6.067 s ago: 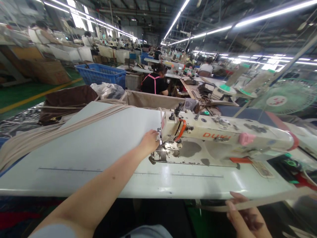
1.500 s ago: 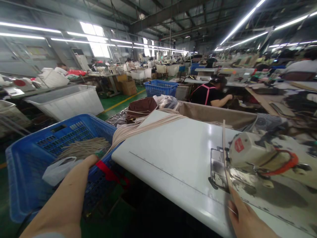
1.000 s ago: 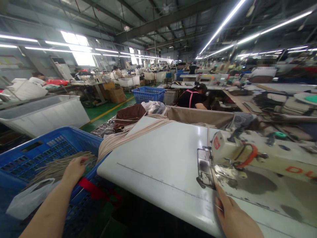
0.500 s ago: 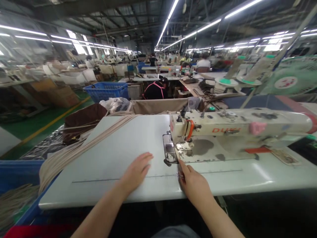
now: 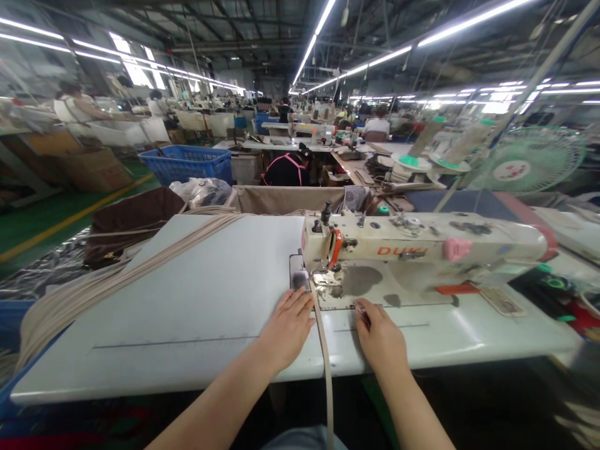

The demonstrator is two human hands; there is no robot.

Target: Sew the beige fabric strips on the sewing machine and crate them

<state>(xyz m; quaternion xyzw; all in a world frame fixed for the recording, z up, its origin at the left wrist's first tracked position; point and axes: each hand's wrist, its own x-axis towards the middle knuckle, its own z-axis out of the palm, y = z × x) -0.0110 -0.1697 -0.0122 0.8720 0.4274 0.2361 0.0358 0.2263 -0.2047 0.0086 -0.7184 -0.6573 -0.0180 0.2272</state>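
Note:
A narrow beige strap (image 5: 323, 350) runs from under the presser foot of the sewing machine (image 5: 403, 247), across the table's front edge and down toward my lap. My left hand (image 5: 290, 325) lies palm down just left of the strap. Its fingers are stretched out, with the tips by the needle plate and close to the strap's edge. To the right of the strap, my right hand (image 5: 383, 337) rests on the table with its fingers curled together. A small dark bit shows at those fingers, too small to name.
A bundle of beige straps (image 5: 154, 259) drapes over the left of the white table (image 5: 210, 312). Beyond it stand a brown fabric bin (image 5: 135, 219) and a blue basket (image 5: 187, 164). A green fan (image 5: 529, 162) and thread cones are at the right. Another person (image 5: 285, 170) bends down behind the table.
My left hand has moved right to the needle plate. My right hand has come off the strap by the presser foot and moved right. The strap now hangs over the edge. The view has shifted.

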